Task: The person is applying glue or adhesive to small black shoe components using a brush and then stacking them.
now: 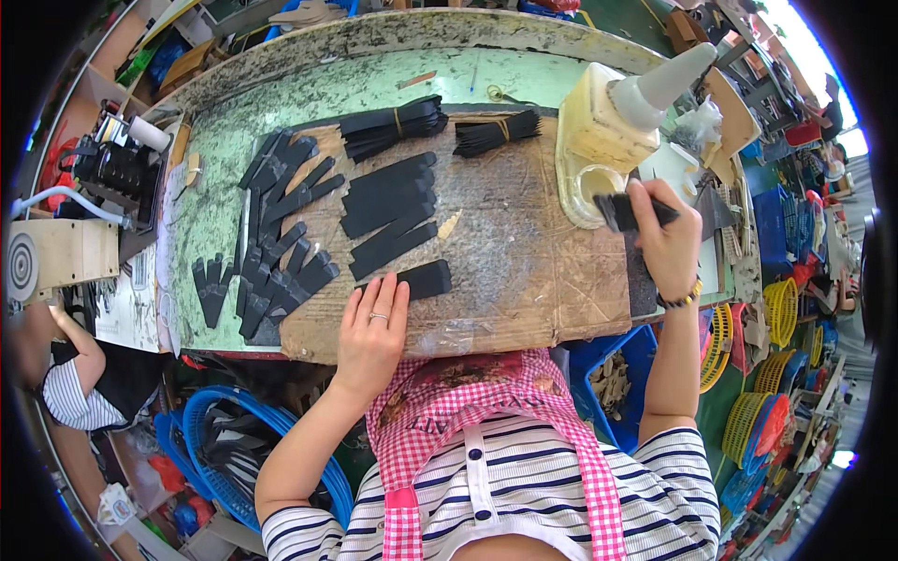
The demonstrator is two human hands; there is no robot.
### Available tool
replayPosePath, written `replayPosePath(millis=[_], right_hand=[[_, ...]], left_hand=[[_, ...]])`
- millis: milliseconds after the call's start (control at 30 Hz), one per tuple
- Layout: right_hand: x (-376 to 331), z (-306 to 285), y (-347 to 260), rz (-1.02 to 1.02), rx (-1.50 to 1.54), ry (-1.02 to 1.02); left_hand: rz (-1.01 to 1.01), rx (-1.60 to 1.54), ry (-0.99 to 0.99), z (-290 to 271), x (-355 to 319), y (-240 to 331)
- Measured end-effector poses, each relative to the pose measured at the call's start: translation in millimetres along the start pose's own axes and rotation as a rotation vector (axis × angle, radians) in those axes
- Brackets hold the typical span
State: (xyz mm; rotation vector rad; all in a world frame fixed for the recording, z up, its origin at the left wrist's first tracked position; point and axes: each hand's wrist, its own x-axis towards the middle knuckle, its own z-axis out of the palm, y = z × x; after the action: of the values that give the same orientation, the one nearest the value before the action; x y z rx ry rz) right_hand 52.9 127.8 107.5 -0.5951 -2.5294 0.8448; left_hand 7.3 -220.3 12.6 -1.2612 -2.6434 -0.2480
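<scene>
My left hand (374, 323) lies flat near the front edge of a worn cardboard sheet (552, 271), its fingertips at the left end of a black strip (427, 280). My right hand (671, 238) grips a dark, wide brush (636, 213) over the round cup (599, 181) at the foot of a yellowish glue bottle (603, 117) with a grey cone nozzle. Whether the bristles touch the glue is unclear. Beyond my left hand, more black strips (388, 196) lie overlapped in a row. Joined, folded black strips (281, 252) are heaped on the left.
Two banded bundles of black strips, a large one (393, 127) and a smaller one (498, 134), lie at the cardboard's far edge. The green table (210, 187) has a raised rim. Blue baskets (210, 421) stand below on the left, a blue bin (622, 411) on the right. Another person (89, 383) sits at the left.
</scene>
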Motion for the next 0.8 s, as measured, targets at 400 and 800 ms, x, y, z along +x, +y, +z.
replayPosePath(millis=[400, 800], right_hand=[[-16.3, 48.1, -53.7, 0.034, 0.636, -0.589], [-18.8, 53.2, -61.4, 0.076, 0.555, -0.613]], left_hand=[[-0.048, -0.3, 0.024, -8.2, -5.2, -3.9], [0.06, -0.276, -0.069, -5.2, -2.5, -19.1]])
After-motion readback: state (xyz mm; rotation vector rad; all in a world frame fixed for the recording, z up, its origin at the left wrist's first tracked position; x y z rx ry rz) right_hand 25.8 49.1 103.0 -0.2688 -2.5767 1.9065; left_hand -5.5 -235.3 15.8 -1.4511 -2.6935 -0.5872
